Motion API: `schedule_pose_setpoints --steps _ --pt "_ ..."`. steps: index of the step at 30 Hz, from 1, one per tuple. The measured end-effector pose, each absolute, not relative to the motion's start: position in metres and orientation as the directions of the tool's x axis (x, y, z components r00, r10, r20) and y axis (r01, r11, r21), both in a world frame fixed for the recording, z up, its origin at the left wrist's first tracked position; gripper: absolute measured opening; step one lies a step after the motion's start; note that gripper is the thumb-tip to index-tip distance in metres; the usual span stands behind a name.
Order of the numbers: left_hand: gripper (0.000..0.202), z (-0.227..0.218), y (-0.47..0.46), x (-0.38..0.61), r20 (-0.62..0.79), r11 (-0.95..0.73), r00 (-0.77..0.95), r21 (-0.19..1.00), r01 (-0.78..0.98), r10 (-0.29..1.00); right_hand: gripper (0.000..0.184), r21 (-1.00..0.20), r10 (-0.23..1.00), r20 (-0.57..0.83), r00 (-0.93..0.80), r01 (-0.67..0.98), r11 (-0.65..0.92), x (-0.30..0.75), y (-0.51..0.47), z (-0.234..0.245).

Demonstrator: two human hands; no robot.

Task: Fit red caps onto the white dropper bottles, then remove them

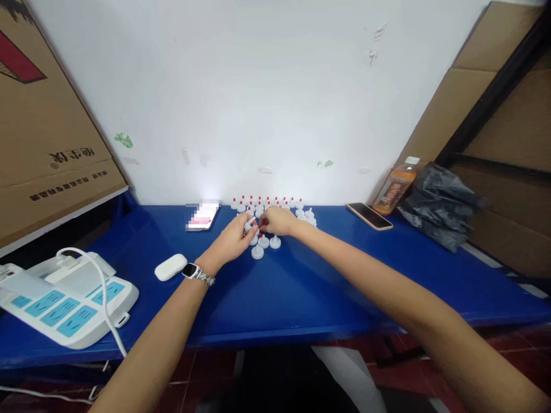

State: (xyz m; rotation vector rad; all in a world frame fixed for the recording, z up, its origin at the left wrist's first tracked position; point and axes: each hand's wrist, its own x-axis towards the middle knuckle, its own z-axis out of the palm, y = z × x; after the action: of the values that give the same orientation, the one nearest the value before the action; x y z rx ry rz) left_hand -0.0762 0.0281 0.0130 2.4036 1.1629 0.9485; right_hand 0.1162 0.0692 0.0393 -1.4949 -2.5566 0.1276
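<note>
Both hands work close together above a blue worktop (267,298), near its far edge where it meets a white wall (267,103). Left hand (235,238): fingers closed around one white cap (250,222), its spout tilted up and to the right. Right hand (278,221): fingers drawn into a narrow pinch just beside the held cap. A speck of red shows at those fingertips; whether it is gripped cannot be told.

Behind the hands, red-tipped caps (267,202) stand upright in rows along the wall. Nearer the person, below the hands, a few loose caps (257,252) sit on the worktop, spouts up; a touch of red shows among them. Right of the right hand, partly behind the forearm, lies a cluster of plain white caps (308,217).

Left side: lit phone (205,217) by the wall, white case (171,267) near the watch (190,270) on the left wrist, power strip (64,312) at the worktop's left end. Right side: dark-screened phone (370,216), orange drink bottle (394,188), black plastic bag (439,201) beside it.
</note>
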Motion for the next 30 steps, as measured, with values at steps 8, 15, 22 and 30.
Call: schedule_pose_setpoints --steps 8,15,22,30 --pt "0.024 0.017 0.024 -0.075 0.427 -0.621 0.451 0.521 0.586 0.784 0.011 -0.298 0.881 0.200 -0.428 0.830 0.471 0.125 0.063 0.037" --pt "0.025 0.016 0.021 -0.068 0.416 -0.631 0.475 0.493 0.599 0.776 0.012 -0.838 0.914 0.334 -0.231 0.371 0.400 0.141 0.044 0.029" --pt "0.026 0.016 0.014 -0.055 0.425 -0.655 0.498 0.463 0.597 0.755 0.031 -0.929 0.929 0.343 -0.139 0.099 0.357 0.144 0.030 0.008" --pt "0.026 0.015 0.010 -0.054 0.454 -0.696 0.529 0.422 0.580 0.717 0.035 -0.932 0.915 0.360 -0.182 -0.023 0.362 0.137 0.017 0.015"
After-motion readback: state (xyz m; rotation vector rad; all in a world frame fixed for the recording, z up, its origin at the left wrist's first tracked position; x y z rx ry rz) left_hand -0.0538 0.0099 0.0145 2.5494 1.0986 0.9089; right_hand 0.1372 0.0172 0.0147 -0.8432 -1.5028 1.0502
